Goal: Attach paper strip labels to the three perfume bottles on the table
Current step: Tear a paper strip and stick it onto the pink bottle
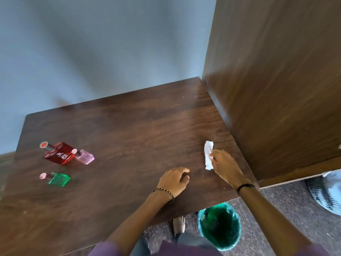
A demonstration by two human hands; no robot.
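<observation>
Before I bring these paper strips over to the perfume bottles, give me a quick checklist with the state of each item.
1. Right hand on the paper strips: ok, fingers at their edge; firm pinch, cannot tell.
2. Left hand free: ok, rests on the table holding nothing.
3. Three bottles present: ok, red bottle, pink bottle, green bottle.
4. Bottles unlabelled: ok, no strip on any.
5. Room around each bottle: not ok, red and pink stand crowded together.
6. Tape or glue in view: not ok, none seen.
</observation>
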